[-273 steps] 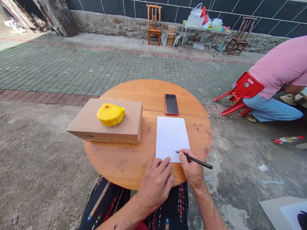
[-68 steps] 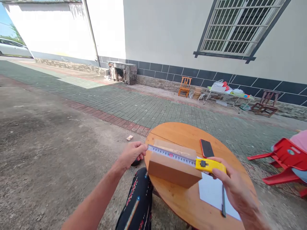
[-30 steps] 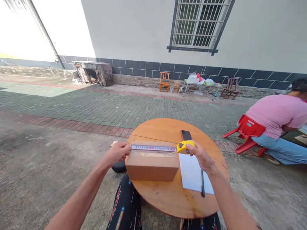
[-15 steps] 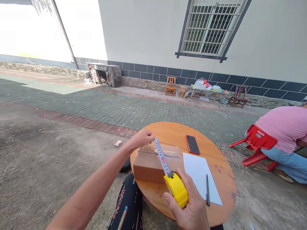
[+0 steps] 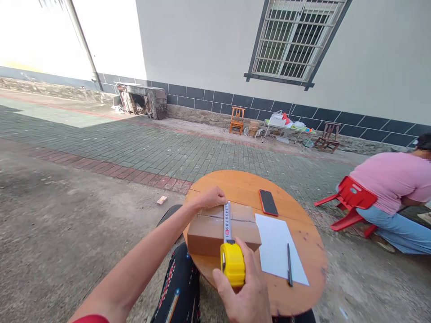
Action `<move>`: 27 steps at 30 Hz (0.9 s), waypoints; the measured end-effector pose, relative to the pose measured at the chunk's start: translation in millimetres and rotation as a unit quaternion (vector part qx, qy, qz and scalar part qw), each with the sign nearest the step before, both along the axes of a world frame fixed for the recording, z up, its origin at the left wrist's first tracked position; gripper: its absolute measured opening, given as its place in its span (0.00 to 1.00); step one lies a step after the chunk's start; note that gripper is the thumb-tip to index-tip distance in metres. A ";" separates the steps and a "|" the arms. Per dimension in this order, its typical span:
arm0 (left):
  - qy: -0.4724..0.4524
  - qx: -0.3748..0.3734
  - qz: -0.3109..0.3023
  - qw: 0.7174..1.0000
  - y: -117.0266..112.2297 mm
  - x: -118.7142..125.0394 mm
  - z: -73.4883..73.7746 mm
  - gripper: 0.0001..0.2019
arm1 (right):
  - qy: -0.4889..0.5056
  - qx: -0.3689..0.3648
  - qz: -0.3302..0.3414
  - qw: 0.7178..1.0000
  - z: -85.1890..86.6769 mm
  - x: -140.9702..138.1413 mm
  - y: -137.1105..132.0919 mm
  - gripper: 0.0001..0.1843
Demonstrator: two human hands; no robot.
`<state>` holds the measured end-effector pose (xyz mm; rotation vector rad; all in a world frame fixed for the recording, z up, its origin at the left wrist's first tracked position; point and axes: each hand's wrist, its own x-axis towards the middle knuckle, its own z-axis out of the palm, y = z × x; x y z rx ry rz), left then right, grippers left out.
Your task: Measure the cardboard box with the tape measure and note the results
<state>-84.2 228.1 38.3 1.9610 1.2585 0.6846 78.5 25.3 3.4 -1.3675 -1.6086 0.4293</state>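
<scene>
A brown cardboard box (image 5: 210,229) lies on the near left of a round wooden table (image 5: 303,251). My right hand (image 5: 247,294) grips the yellow tape measure (image 5: 232,264) at the box's near edge. Its blade (image 5: 226,222) runs across the box's short width to the far edge. There my left hand (image 5: 210,198) pinches the blade's end against the box. A white sheet (image 5: 276,249) with a black pen (image 5: 288,264) on it lies right of the box, and a red phone (image 5: 268,202) sits behind the sheet.
A person in a pink shirt (image 5: 392,179) crouches at the right by a red plastic chair (image 5: 350,202). Paved ground surrounds the table. A wooden chair (image 5: 237,120) and a cluttered folding table (image 5: 289,128) stand along the far wall.
The tape lay along the box's length a second ago. Now it crosses the box's width, my right hand having brought the case to the near edge and my left moved to the far edge.
</scene>
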 end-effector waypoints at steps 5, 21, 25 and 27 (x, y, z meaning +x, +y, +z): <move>-0.033 0.021 -0.014 0.999 -3.9 -2.2 -8.4 0.17 | -0.017 -0.013 0.000 1.000 -1.6 -0.7 -3.9 0.35; -0.059 0.046 -0.001 0.997 -2.6 -5.5 -1.8 0.13 | 0.002 -0.013 0.008 1.000 -6.7 4.1 -2.0 0.31; -0.058 0.085 0.039 0.994 -26.0 -7.7 30.0 0.12 | 0.025 -0.009 -0.005 1.000 -11.0 21.5 -5.6 0.31; -0.056 0.108 0.053 0.991 -47.2 -2.3 42.2 0.11 | 0.048 0.010 0.005 0.999 -17.0 32.4 -9.7 0.30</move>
